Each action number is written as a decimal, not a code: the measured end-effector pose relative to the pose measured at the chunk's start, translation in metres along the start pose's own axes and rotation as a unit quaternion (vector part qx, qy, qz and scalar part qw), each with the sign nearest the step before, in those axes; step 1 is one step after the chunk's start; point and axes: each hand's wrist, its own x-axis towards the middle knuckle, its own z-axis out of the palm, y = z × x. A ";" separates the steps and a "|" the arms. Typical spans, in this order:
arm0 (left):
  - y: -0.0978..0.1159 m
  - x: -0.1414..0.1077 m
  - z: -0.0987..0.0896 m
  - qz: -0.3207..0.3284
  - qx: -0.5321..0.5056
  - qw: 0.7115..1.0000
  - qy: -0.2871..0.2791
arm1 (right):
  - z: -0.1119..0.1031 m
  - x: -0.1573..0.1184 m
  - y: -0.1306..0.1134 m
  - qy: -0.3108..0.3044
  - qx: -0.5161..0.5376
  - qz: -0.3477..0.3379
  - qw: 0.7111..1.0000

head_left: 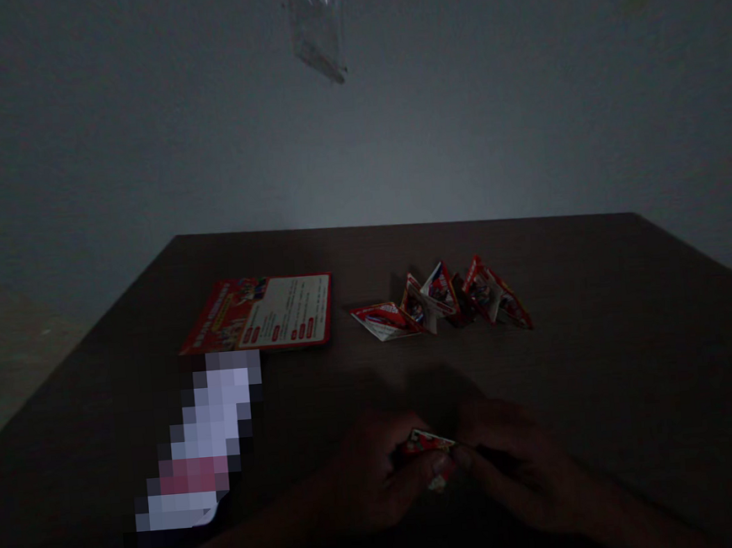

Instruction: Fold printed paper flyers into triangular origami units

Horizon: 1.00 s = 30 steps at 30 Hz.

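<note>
Near the front of the dark table, my left hand and my right hand are close together around a small piece of folded printed paper, red with a pale edge. My left thumb presses on it, and the fingertips of my right hand pinch its right side. Dim light hides much of the fingers. Beyond my hands stands a row of several red and white folded paper pieces with pointed corners; whether they are joined I cannot tell.
A stack of red and white printed sheets lies on the table at left. In front of it is a bright, pixelated phone-like object. A pale wall rises behind, with a clear plastic bag hanging there.
</note>
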 end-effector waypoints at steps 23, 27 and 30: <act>0.003 0.000 0.000 -0.041 -0.030 0.998 -0.024 | 0.003 -0.006 0.007 0.035 0.008 0.003 0.999; 0.002 0.000 0.000 -0.031 -0.021 0.999 -0.030 | 0.002 -0.004 0.006 0.006 -0.002 0.006 1.000; 0.002 0.001 0.000 -0.052 -0.062 0.997 -0.021 | 0.001 -0.003 0.005 0.022 -0.006 0.002 1.000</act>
